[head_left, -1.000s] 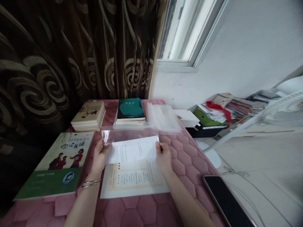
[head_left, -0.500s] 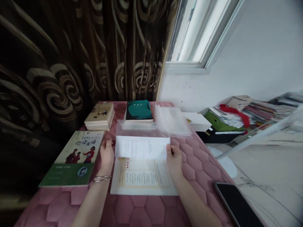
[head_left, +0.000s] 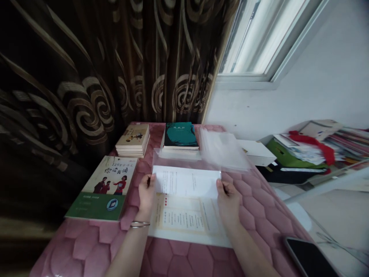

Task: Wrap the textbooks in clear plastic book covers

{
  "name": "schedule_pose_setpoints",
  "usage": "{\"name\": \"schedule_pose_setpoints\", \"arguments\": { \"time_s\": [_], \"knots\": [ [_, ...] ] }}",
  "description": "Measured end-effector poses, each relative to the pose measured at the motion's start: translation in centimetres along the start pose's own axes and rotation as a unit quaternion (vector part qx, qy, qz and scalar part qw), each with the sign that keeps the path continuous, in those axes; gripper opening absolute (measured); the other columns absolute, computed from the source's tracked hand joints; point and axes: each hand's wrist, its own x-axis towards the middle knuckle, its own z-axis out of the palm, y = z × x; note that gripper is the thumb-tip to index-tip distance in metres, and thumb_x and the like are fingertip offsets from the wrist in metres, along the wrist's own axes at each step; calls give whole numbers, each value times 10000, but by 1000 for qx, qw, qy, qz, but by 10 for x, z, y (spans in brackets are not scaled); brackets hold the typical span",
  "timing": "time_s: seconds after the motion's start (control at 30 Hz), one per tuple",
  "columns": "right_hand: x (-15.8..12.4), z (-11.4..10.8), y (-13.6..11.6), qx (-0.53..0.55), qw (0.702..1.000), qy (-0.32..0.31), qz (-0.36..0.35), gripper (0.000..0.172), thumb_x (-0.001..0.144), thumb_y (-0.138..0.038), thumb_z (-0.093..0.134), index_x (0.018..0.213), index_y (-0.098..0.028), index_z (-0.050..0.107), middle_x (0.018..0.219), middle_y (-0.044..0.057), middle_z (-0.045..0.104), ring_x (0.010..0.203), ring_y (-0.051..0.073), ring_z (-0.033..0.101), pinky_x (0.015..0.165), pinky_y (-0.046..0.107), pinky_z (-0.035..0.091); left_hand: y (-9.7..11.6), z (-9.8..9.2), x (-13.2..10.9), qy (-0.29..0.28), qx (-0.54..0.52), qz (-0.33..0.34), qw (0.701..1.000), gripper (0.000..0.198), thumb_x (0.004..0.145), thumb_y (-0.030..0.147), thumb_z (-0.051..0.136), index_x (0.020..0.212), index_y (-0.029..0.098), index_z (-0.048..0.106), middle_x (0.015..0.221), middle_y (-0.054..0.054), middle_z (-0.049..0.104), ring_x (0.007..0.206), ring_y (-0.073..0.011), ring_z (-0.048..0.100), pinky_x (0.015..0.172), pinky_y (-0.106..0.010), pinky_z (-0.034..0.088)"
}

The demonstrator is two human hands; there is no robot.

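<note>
An open book with printed pages lies in front of me on the pink quilted cover. Its white upper page stands partly raised, and a clear plastic book cover shows along the far side. My left hand pinches that page's left edge, with a bracelet on the wrist. At the opposite edge my right hand is closed on the page too. Whether the fingers also grip the plastic, I cannot tell. Left of my left hand lies a green and white book.
Beyond stand a stack of tan books and a teal book. Loose clear plastic sheets lie beside a white box. A phone rests near the right edge. A dark patterned curtain hangs behind.
My left hand has come from beside the book to grip the page's left edge. My right hand keeps its hold. The whole view has shifted, so things appear farther right.
</note>
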Motion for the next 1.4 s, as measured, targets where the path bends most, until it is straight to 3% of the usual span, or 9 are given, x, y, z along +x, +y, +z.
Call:
{"name": "schedule_pose_setpoints", "arguments": {
  "time_s": [0.13,0.37,0.47,0.73,1.1,1.4],
  "knots": [
    [0,0,3,-8,1000,4,5,524,717,-693,593,699,-170,596,636,31,588,613,176,503,553,291,390,-1,1,-1,-6,23,-7,1000,364,810,513,563,638,196,511,564,33,498,560,-123,432,517,-227,343],
    [2,-2,9,-15,1000,-7,2,470,761,-635,578,714,-168,595,670,37,595,644,184,510,588,303,401,-2,-8,2,-19,-33,-25,999,320,754,456,608,613,202,474,566,41,490,560,-120,451,537,-223,360],
    [2,-2,6,-14,1000,-7,4,464,759,-630,579,710,-169,594,673,37,597,638,181,511,585,301,399,-3,-10,2,-21,14,-9,1000,308,758,451,594,612,201,490,542,35,496,526,-119,444,516,-229,344],
    [1,-3,3,-6,1000,5,24,487,718,-651,608,686,-166,587,647,15,574,627,163,489,567,279,376,1,0,-3,39,116,46,991,239,809,413,536,686,210,510,618,-20,594,568,-176,552,551,-283,410],
    [2,-9,-4,35,997,-29,59,420,700,-605,658,653,-192,592,622,5,583,602,173,491,545,290,399,-4,1,0,47,94,37,994,285,804,465,561,686,211,513,634,-12,590,610,-182,555,594,-307,432],
    [4,-4,3,15,1000,2,15,456,691,-619,646,632,-172,572,603,-1,549,603,152,475,540,261,370,-6,2,-2,42,42,27,998,317,792,518,579,738,216,498,664,20,541,635,-153,508,609,-284,394]
  ]
}}
